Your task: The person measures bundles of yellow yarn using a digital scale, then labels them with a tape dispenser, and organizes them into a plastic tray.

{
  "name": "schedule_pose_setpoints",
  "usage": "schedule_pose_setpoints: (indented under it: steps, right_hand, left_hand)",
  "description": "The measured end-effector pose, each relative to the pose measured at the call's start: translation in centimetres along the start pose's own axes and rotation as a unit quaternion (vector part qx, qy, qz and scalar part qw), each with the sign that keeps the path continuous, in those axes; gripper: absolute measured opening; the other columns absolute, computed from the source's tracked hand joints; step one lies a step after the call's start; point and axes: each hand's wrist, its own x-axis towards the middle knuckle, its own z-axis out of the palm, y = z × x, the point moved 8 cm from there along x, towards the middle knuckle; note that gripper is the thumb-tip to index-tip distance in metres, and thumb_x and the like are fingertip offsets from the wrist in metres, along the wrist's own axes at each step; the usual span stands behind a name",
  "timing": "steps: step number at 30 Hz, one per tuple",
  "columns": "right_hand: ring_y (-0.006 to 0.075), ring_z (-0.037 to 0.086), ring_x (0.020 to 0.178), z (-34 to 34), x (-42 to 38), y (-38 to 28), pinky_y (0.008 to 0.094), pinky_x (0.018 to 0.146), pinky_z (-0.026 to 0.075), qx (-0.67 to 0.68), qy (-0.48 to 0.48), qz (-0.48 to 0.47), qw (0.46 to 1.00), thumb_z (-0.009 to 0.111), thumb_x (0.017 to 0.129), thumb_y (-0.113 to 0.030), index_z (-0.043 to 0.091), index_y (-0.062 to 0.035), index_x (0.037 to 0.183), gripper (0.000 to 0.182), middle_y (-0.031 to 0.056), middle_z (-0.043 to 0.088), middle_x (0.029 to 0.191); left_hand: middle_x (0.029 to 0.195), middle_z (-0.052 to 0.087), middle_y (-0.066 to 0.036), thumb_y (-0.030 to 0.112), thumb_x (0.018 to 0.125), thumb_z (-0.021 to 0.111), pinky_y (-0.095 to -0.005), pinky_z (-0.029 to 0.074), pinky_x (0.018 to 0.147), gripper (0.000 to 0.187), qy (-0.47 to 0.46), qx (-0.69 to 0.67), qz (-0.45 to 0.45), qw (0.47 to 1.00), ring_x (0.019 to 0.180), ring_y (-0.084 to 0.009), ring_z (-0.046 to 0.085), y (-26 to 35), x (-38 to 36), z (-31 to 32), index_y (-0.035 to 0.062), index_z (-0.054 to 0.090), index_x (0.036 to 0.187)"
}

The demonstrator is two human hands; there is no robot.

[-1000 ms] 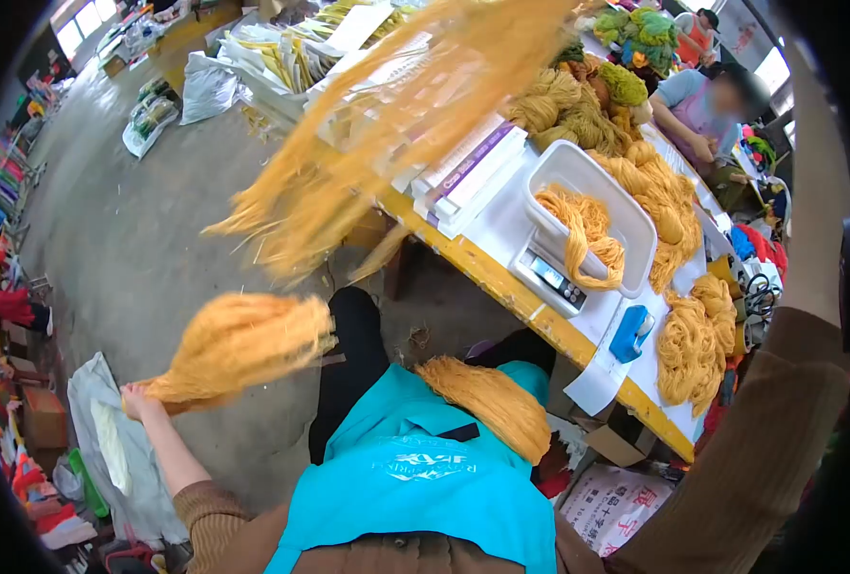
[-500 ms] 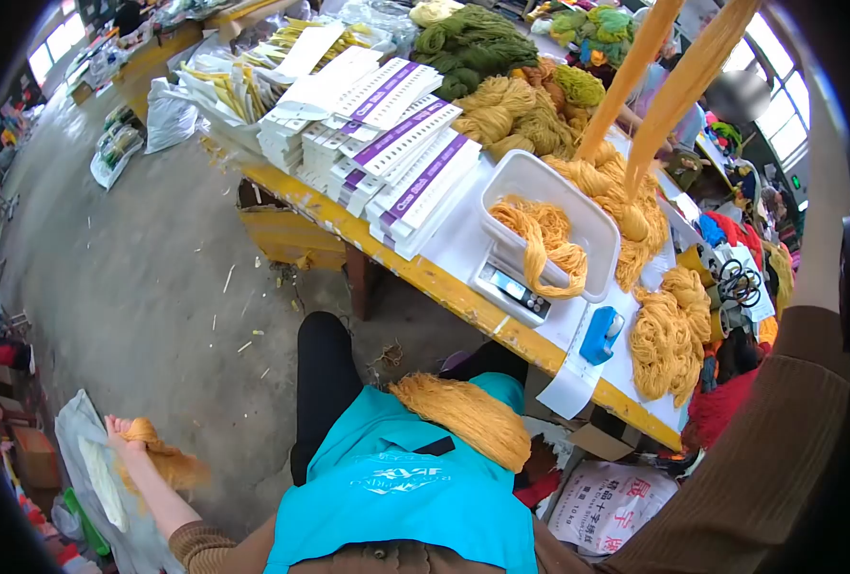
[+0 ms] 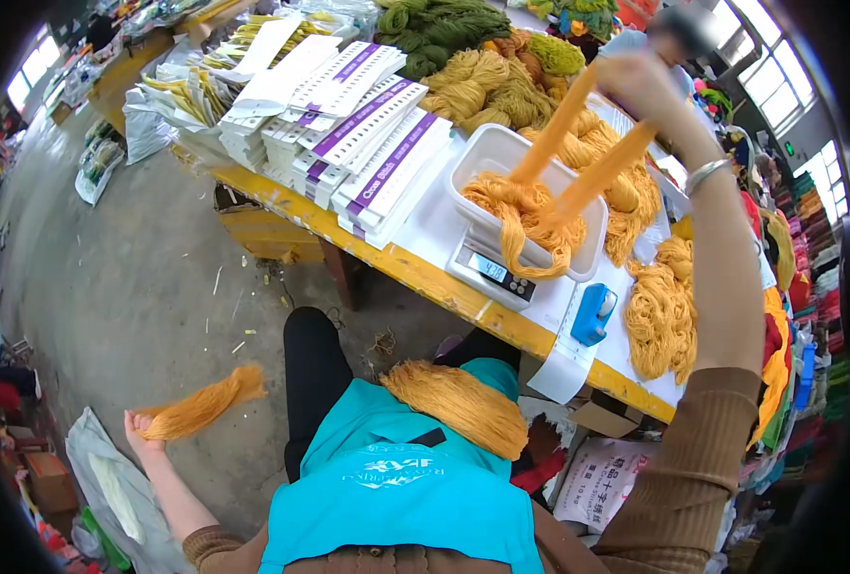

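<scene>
My right hand (image 3: 643,94), with a bracelet at the wrist, is closed around a raised hank of orange thread (image 3: 602,174). Its two strands hang down into a white plastic tub (image 3: 461,196), where more orange thread (image 3: 513,222) lies in loops, one draping over the rim. Under the tub stands a digital scale (image 3: 491,278) with a lit display. Low on the left, my left hand (image 3: 144,430) grips one end of a bundle of orange thread (image 3: 205,402), which streams out to the right. Another orange bundle (image 3: 458,402) lies across my turquoise apron (image 3: 396,497).
Stacks of Cross Stitch cards (image 3: 387,167) cover the table's left part. Behind the tub lie olive and green skeins (image 3: 444,38). A blue tape dispenser (image 3: 593,314) and orange skeins (image 3: 661,320) sit right of the scale. A grey bag (image 3: 109,478) lies at floor level. Another person (image 3: 635,43) is beyond the table.
My right hand has come down into view, lowering the orange hank into the tub. My left hand has moved slightly, and its thread bundle has swung out to the right. The scale's display now shows digits.
</scene>
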Motion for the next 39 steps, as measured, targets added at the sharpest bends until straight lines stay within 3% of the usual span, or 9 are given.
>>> schedule_pose_setpoints:
  steps: [1,2,4,8,15,19,29,35,39]
  right_hand:
    - [0.0208,0.061,0.072,3.2,-2.2,-2.0,0.0340,0.069,0.048,-0.002,-0.038,-0.019,0.999,0.058,0.090,-0.022,0.069,-0.0044,0.098,0.022,0.0090,0.065,0.082]
    - [0.0355,0.064,0.076,6.4,-3.7,-2.1,0.0426,0.074,0.053,-0.025,-0.058,-0.020,0.998,0.061,0.085,-0.023,0.069,-0.0022,0.090,0.023,0.0188,0.066,0.079]
    - [0.0359,0.066,0.080,11.1,-5.9,-1.5,0.0451,0.071,0.053,-0.153,-0.061,-0.019,0.986,0.060,0.085,-0.022,0.067,-0.0056,0.087,0.018,0.0184,0.066,0.078]
    - [0.0359,0.065,0.073,11.0,-12.4,-7.5,0.0471,0.064,0.050,-0.069,0.085,0.079,0.991,0.063,0.084,-0.024,0.060,-0.0081,0.080,0.017,0.0155,0.064,0.073]
    - [0.0278,0.061,0.087,12.4,-19.6,-13.4,0.0413,0.077,0.047,0.045,0.169,0.003,0.985,0.073,0.074,-0.018,0.067,-0.0087,0.082,0.014,0.0066,0.066,0.081]
    - [0.0314,0.057,0.112,11.1,-21.0,-14.5,0.0416,0.095,0.046,0.040,0.155,-0.002,0.987,0.078,0.070,-0.012,0.069,-0.0050,0.097,0.029,0.0100,0.065,0.106]
    - [0.0357,0.050,0.126,9.0,-22.7,-13.7,0.0443,0.102,0.043,0.064,0.138,0.013,0.988,0.073,0.073,-0.006,0.068,-0.0030,0.105,0.032,0.0148,0.061,0.120]
    - [0.0366,0.046,0.129,9.8,-22.1,-15.0,0.0449,0.105,0.041,0.042,0.100,-0.008,0.994,0.075,0.071,-0.008,0.067,-0.0026,0.105,0.035,0.0159,0.058,0.125]
    - [0.0365,0.047,0.128,9.9,-21.8,-15.8,0.0444,0.103,0.042,0.022,0.101,-0.022,0.994,0.075,0.072,-0.009,0.067,-0.0023,0.104,0.034,0.0158,0.059,0.124]
  left_hand:
    - [0.055,0.032,0.006,0.026,0.098,0.056,-0.0229,0.026,0.042,0.025,-0.001,0.002,-0.002,1.000,0.046,-0.0070,0.029,-1.6,-0.5,1.6,0.0112,0.054,0.078]
    - [0.055,0.032,0.006,0.026,0.098,0.056,-0.0228,0.026,0.043,0.025,-0.018,0.007,-0.025,1.000,0.046,-0.0070,0.029,-3.4,-0.9,3.4,0.0111,0.054,0.078]
    - [0.055,0.032,0.006,0.027,0.098,0.056,-0.0227,0.026,0.043,0.025,-0.034,0.013,-0.048,0.998,0.046,-0.0070,0.029,-6.2,-1.9,6.2,0.0110,0.055,0.079]
    - [0.056,0.030,0.006,0.029,0.100,0.053,-0.0225,0.027,0.044,0.026,-0.106,0.015,-0.122,0.987,0.046,-0.0067,0.029,-10.8,-4.4,11.7,0.0099,0.057,0.083]
    - [0.057,0.030,0.005,0.027,0.102,0.049,-0.0220,0.028,0.043,0.025,-0.157,0.041,-0.146,0.976,0.046,-0.0065,0.029,-13.9,-7.3,16.0,0.0088,0.058,0.088]
    - [0.058,0.031,0.005,0.026,0.103,0.048,-0.0219,0.029,0.043,0.025,-0.168,0.055,-0.139,0.974,0.046,-0.0064,0.030,-14.4,-8.2,16.7,0.0085,0.057,0.089]
    - [0.065,0.038,0.004,0.023,0.103,0.047,-0.0218,0.030,0.045,0.020,-0.234,0.056,-0.129,0.962,0.049,-0.0069,0.032,-14.9,-12.1,20.8,0.0065,0.055,0.098]
    - [0.075,0.045,0.000,0.022,0.102,0.049,-0.0243,0.036,0.056,0.018,-0.279,0.041,-0.123,0.951,0.062,-0.0097,0.039,-16.2,-15.0,24.9,0.0043,0.054,0.106]
    - [0.098,0.058,-0.005,0.021,0.101,0.052,-0.0298,0.049,0.079,0.029,-0.306,0.122,-0.060,0.942,0.090,-0.0167,0.054,-17.3,-18.0,27.9,0.0016,0.052,0.122]
